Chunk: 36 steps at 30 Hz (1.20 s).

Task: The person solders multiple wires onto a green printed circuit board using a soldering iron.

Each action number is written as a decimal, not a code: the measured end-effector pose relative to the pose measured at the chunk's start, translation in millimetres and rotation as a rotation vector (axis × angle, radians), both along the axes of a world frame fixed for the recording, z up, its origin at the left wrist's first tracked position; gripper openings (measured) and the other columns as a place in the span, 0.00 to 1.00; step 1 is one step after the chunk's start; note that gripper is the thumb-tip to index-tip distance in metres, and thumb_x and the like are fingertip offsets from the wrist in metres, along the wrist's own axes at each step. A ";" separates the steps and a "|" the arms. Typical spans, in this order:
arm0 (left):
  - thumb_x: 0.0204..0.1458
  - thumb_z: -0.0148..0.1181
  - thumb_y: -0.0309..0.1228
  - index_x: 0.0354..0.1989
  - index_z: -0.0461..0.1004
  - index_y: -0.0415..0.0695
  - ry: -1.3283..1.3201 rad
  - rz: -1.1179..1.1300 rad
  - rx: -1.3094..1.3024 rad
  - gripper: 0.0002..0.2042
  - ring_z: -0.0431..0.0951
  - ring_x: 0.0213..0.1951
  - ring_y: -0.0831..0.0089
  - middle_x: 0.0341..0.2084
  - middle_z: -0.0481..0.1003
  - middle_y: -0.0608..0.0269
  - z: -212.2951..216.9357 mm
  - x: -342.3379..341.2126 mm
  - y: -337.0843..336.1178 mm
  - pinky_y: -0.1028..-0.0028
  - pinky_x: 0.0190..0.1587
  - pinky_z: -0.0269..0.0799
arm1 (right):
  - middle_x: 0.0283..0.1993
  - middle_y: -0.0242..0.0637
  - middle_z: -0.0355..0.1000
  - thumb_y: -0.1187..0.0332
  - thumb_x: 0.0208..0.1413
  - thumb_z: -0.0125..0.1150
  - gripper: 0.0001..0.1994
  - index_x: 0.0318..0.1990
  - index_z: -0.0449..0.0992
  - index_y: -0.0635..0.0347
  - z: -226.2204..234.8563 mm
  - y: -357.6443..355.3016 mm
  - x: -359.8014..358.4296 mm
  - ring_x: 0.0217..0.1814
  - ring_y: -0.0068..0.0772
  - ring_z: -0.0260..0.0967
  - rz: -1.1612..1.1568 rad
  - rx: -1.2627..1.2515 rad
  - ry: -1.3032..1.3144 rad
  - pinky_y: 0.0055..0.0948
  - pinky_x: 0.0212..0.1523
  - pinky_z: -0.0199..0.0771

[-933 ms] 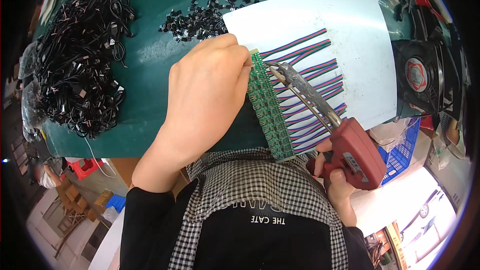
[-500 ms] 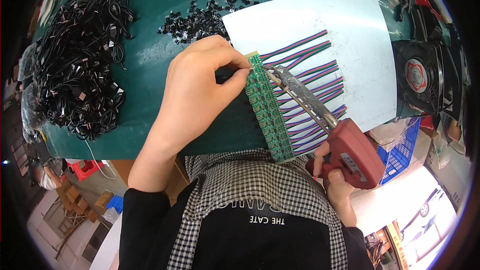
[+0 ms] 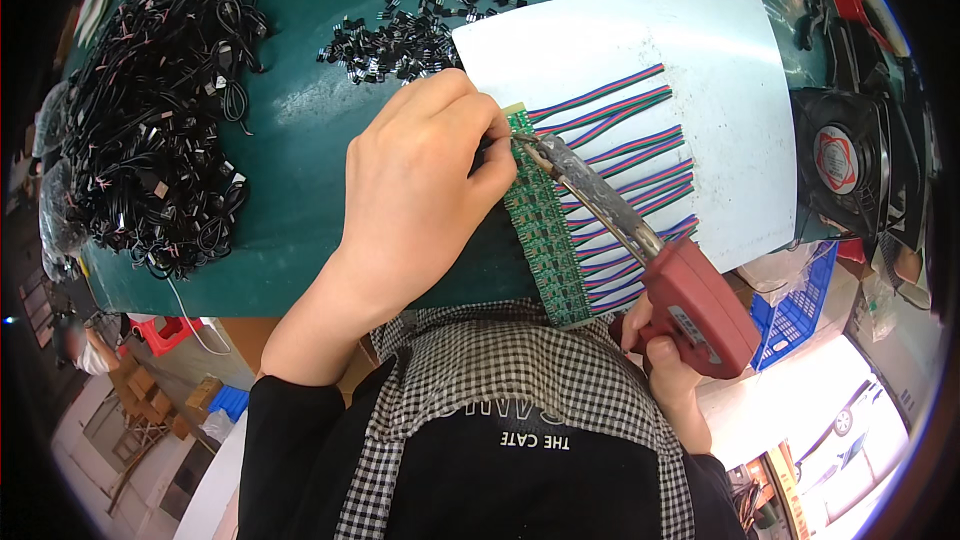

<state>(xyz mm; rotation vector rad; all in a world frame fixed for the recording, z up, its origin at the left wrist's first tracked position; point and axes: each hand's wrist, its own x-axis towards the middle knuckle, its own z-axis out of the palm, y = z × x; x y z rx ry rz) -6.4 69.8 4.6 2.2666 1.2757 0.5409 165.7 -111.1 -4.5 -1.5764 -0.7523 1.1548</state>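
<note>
The dark green surface (image 3: 300, 140) at the upper left of the frame looks like a smooth mat with a dull sheen. On it lies a flat white sheet of matt paper (image 3: 700, 50). The long green strip of circuit boards (image 3: 545, 230) at centre has a slightly glossy lacquered face, and its red, green and blue wires (image 3: 620, 110) are smooth plastic-coated. The red soldering gun (image 3: 690, 305) has a matt plastic body and a dull, tarnished metal barrel. The tangled black cables (image 3: 150, 110) at left look rubbery.

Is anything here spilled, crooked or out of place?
Small black parts lie scattered loose on the green mat above the white sheet. The green strip and its wires look orderly.
</note>
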 end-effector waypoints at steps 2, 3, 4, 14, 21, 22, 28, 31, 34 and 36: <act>0.35 0.57 0.18 0.22 0.69 0.38 0.003 0.002 0.004 0.04 0.71 0.25 0.69 0.20 0.69 0.63 -0.2 0.0 -0.5 0.76 0.27 0.65 | 0.24 0.37 0.66 0.45 0.46 0.59 0.33 0.43 0.65 0.72 8.0 9.3 1.0 0.17 0.23 0.61 0.091 -0.012 0.069 0.19 0.17 0.59; 0.35 0.57 0.18 0.22 0.69 0.38 0.005 0.004 0.008 0.04 0.71 0.25 0.69 0.20 0.68 0.63 -0.2 0.2 -0.5 0.76 0.26 0.64 | 0.24 0.37 0.66 0.45 0.46 0.59 0.33 0.43 0.65 0.72 9.2 9.9 1.0 0.17 0.23 0.61 0.091 -0.012 0.069 0.19 0.17 0.59; 0.35 0.57 0.18 0.22 0.69 0.38 0.005 0.004 0.009 0.04 0.71 0.25 0.69 0.20 0.68 0.63 -0.1 0.3 -0.6 0.76 0.26 0.64 | 0.26 0.38 0.67 0.44 0.46 0.59 0.33 0.43 0.64 0.72 10.0 10.3 1.0 0.17 0.23 0.61 0.068 0.001 0.088 0.19 0.16 0.58; 0.36 0.57 0.19 0.22 0.69 0.39 0.033 -0.002 0.033 0.04 0.70 0.25 0.68 0.20 0.68 0.63 0.6 1.2 -0.8 0.74 0.26 0.64 | 0.34 0.43 0.68 0.44 0.44 0.61 0.36 0.46 0.62 0.72 10.2 4.9 1.2 0.15 0.24 0.61 0.004 0.034 0.143 0.19 0.14 0.59; 0.36 0.58 0.23 0.18 0.66 0.42 0.044 -0.007 0.067 0.05 0.71 0.28 0.66 0.20 0.66 0.64 -0.4 -0.4 -1.7 0.68 0.26 0.67 | 0.49 0.43 0.66 0.54 0.48 0.62 0.31 0.54 0.61 0.64 4.2 -11.5 11.5 0.30 0.23 0.64 0.090 0.133 0.353 0.18 0.28 0.65; 0.36 0.58 0.23 0.18 0.66 0.42 0.044 -0.008 0.069 0.05 0.71 0.28 0.66 0.20 0.66 0.64 -0.4 -0.6 -1.3 0.68 0.26 0.67 | 0.49 0.43 0.66 0.53 0.48 0.62 0.31 0.53 0.62 0.64 4.1 -12.0 12.3 0.30 0.23 0.64 0.091 0.124 0.340 0.18 0.28 0.65; 0.37 0.59 0.19 0.23 0.71 0.39 -0.030 -0.088 -0.021 0.05 0.71 0.26 0.69 0.22 0.70 0.63 -2.0 -8.7 6.5 0.75 0.27 0.65 | 0.48 0.42 0.67 0.52 0.47 0.62 0.30 0.52 0.64 0.65 4.3 -15.6 15.2 0.30 0.23 0.65 0.084 0.071 0.324 0.18 0.28 0.65; 0.37 0.60 0.22 0.24 0.71 0.41 -0.126 -0.200 0.061 0.05 0.71 0.27 0.65 0.23 0.69 0.63 -11.1 -15.6 13.2 0.71 0.28 0.67 | 0.49 0.41 0.67 0.53 0.48 0.62 0.30 0.53 0.63 0.63 4.1 -15.9 15.3 0.31 0.23 0.65 0.091 0.071 0.341 0.18 0.29 0.65; 0.36 0.60 0.21 0.25 0.72 0.41 -0.191 -0.380 0.172 0.06 0.71 0.27 0.67 0.23 0.68 0.64 -16.1 -22.4 23.0 0.72 0.28 0.68 | 0.50 0.42 0.66 0.55 0.48 0.62 0.30 0.54 0.62 0.62 2.7 -16.3 15.6 0.31 0.23 0.65 0.097 0.082 0.360 0.18 0.29 0.66; 0.35 0.59 0.23 0.26 0.72 0.40 -0.147 -0.509 0.262 0.07 0.71 0.28 0.69 0.24 0.69 0.64 -17.2 -24.6 27.4 0.74 0.27 0.69 | 0.51 0.42 0.66 0.56 0.48 0.62 0.30 0.55 0.61 0.62 3.4 -14.3 13.9 0.32 0.23 0.65 0.100 0.089 0.365 0.18 0.30 0.66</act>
